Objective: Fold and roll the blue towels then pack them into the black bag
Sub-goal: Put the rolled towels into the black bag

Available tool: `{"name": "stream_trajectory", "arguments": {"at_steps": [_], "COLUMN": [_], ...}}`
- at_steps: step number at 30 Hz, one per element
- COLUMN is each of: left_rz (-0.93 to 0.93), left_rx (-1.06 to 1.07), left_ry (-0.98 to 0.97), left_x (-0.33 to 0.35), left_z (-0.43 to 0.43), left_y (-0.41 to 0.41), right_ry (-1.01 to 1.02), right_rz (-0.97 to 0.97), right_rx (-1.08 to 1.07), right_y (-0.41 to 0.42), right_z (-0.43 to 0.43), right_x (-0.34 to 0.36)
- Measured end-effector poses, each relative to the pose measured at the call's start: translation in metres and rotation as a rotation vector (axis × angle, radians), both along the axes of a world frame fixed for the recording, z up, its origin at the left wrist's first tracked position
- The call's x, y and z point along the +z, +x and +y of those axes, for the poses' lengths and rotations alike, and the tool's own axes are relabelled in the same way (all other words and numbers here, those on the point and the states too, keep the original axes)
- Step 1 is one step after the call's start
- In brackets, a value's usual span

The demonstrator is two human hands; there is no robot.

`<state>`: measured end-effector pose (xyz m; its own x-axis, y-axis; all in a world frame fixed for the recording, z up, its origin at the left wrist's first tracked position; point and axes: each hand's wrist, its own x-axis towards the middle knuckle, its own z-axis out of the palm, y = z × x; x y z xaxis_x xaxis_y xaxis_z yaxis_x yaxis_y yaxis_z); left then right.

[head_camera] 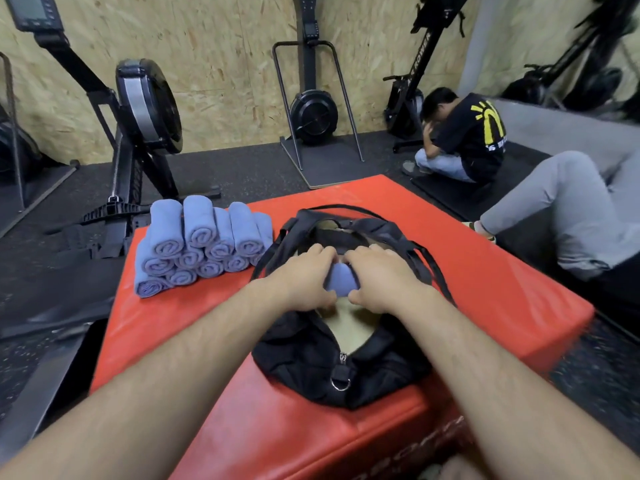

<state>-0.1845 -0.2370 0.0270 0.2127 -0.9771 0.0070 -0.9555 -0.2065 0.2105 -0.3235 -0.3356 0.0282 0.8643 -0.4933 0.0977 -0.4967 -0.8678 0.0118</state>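
- Now gripping a rolled blue towel point(341, 280) between both hands, with the left hand point(304, 277) and the right hand point(379, 277) drawn close together, one on each side of the roll.
- Curling the left fingers over the far top of the roll and tucking the left thumb under its near end.
- Mirroring that grip with the right hand, with the right thumb almost meeting the left thumb just below the towel.
- Covering most of the roll with both palms and showing only a narrow strip of blue between the hands.
- Holding the roll over the open mouth of the black bag point(301, 351), directly above its pale lining. Cannot tell whether the towel is touching that lining.
- Reaching both bare forearms forward over the near end of the bag, past its zip pull and the metal ring point(341, 380) hanging there.
- Working over a red padded block point(485, 271) lying under the bag, with the bag's straps point(431, 266) splaying out beyond and to the right of the right hand.
- Working beside a stack of rolled towels point(201, 247) piled in rows on the same block, to the left of the left hand and near the bag's far left edge, with the spiral ends turned toward the camera.
- Facing black rowing machines point(147, 105) well beyond the hands, against a chipboard wall.
- Sharing the room with a crouching person point(464, 140) far beyond the right hand, and with a grey trouser leg point(561, 206) off to the right of the block.
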Motion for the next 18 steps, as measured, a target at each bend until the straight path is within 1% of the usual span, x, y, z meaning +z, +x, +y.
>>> {"name": "stream_trajectory", "arguments": {"at_steps": [4, 7, 9, 12, 16, 18], "left_rz": [-0.251, -0.366, -0.379, -0.323, -0.305, -0.318], "left_rx": [0.012, 0.053, 0.088, 0.130, 0.142, 0.152], "left_ry": [0.012, 0.027, 0.015, -0.010, -0.051, -0.050], "left_x": [-0.021, -0.039, -0.049, -0.063, -0.073, -0.074], "left_z": [-0.027, -0.043, -0.053, -0.067, -0.079, -0.084], "left_y": [0.001, 0.008, 0.012, 0.016, 0.019, 0.022], "right_ry": [-0.057, -0.126, -0.158, -0.186, 0.004, 0.046], "right_rz": [0.028, 0.020, -0.017, -0.062, -0.097, -0.114], "right_rx": [-0.051, -0.092, -0.118, -0.187, -0.299, -0.337], "right_y": [0.022, 0.039, 0.047, 0.053, 0.059, 0.061], "right_z": [-0.007, -0.015, -0.021, -0.028, -0.035, -0.037], "right_x": [-0.029, -0.050, -0.060, -0.069, -0.071, -0.070]}}
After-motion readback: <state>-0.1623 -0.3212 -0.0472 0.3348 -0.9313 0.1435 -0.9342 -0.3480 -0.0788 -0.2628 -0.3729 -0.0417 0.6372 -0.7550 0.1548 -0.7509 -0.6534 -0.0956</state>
